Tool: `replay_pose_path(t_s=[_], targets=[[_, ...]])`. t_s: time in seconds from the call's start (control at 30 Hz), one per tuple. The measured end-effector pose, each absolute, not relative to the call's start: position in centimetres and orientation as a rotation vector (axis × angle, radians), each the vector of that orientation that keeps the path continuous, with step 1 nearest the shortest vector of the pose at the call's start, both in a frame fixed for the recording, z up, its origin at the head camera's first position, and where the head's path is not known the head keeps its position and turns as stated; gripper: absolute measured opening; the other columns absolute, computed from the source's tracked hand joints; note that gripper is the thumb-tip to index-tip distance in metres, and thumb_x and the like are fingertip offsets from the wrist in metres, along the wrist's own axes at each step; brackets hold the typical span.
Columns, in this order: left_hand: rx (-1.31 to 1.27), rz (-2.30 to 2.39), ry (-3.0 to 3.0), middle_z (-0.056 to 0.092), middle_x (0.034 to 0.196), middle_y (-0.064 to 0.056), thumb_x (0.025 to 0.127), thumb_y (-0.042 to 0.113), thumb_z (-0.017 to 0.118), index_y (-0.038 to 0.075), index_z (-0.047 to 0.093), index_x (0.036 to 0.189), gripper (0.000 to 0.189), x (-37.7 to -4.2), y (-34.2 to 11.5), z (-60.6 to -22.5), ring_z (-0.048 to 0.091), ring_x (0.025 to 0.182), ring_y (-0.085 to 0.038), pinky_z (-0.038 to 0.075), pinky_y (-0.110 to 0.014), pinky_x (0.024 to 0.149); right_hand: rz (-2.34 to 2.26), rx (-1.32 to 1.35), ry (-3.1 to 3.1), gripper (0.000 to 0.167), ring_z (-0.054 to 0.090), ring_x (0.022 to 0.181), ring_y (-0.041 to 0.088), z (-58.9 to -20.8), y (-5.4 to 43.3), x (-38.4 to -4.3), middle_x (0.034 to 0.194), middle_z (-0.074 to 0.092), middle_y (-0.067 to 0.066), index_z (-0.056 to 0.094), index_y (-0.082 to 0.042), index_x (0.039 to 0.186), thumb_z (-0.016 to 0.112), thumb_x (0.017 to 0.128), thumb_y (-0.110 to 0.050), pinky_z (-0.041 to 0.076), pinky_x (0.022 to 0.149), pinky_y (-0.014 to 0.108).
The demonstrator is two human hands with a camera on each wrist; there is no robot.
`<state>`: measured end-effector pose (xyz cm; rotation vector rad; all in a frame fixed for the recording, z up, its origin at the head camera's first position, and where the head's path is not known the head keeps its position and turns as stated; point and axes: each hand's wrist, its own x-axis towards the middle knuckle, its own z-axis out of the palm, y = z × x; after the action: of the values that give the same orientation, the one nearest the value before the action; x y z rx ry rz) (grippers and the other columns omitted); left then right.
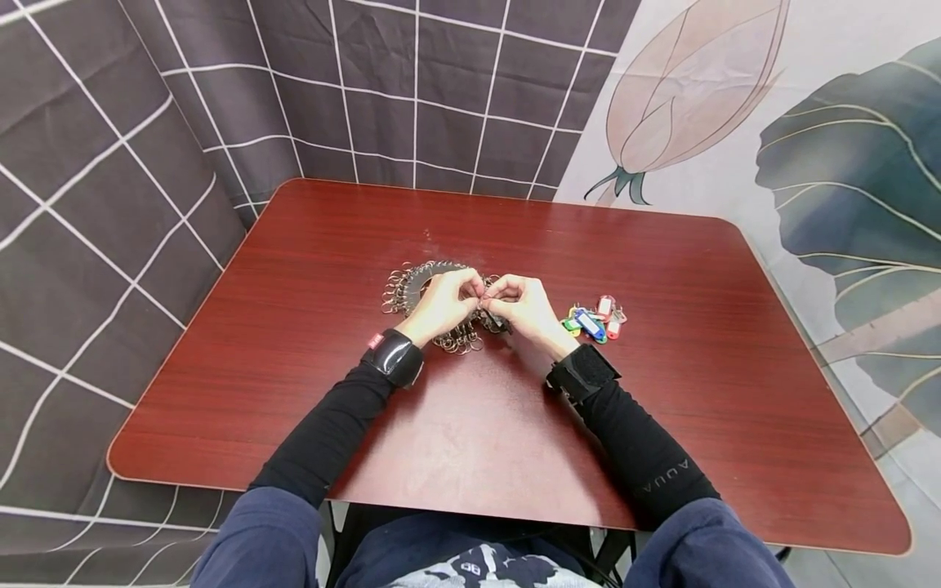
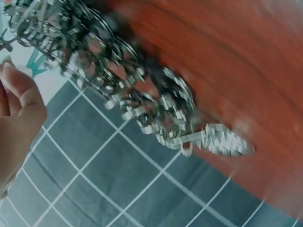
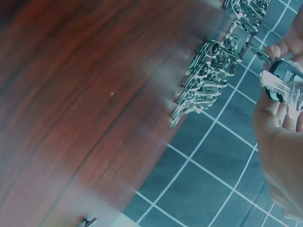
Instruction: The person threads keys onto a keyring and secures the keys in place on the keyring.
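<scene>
The fingers of the left hand [image 1: 447,304] and right hand [image 1: 525,310] nearly meet above the table [image 1: 294,392], each drawn into a narrow pinch. The left tips appear to be on a small metal link [image 3: 259,53]; the right hand holds a bunch of keys [image 3: 276,87], which hangs at the fingers in front of the clustered metal rings [image 3: 208,80]. Exactly what lies between the tips is hidden.

The step seems to be working link and keys against each other. It calls for a steady right hand, with the left doing the fine prying, and for keeping the link clear of neighbouring rings, where it could snag.

One key head is dark, smooth and rounded, probably plastic; the blades are flat, silvery and notched. The rings are thin, shiny loops, crowded along a curved grey band [image 1: 417,282]. Beside the right wrist lie coloured key tags [image 1: 590,323] with pale windows, on a glossy, reddish wood-grain top
</scene>
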<state>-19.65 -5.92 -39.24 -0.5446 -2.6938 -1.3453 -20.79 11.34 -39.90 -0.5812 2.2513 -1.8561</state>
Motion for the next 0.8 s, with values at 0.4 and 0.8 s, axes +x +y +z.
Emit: replay_pose_path(t_s=[0.4,0.8], targets=[[-0.564,-1.352,-2.658,0.073,0.082,-0.007,0.080,0.000,0.064,0.008,0.064,0.089,0.013,-19.90,-6.14,-39.88,0.067,0.080,-0.018,0.050,-0.036,0.082,-1.876,-0.600,2.235,0.017,0.063,0.071,-0.001,-40.01,11.19,-20.81,0.073,0.066,-0.011,0.061,0.015,0.096,0.064,0.082,0.006,0.050,0.068,0.015],[-0.592,-1.354,-2.663,0.073,0.086,-0.007,0.079,-0.002,0.061,0.008,0.064,0.091,0.016,-19.94,-6.26,-39.51,0.067,0.082,-0.018,0.051,-0.035,0.080,-1.893,-0.557,2.228,0.017,0.065,0.070,-0.001,-39.73,11.11,-20.80,0.071,0.067,-0.013,0.061,0.017,0.096,0.064,0.082,0.007,0.051,0.069,0.015]])
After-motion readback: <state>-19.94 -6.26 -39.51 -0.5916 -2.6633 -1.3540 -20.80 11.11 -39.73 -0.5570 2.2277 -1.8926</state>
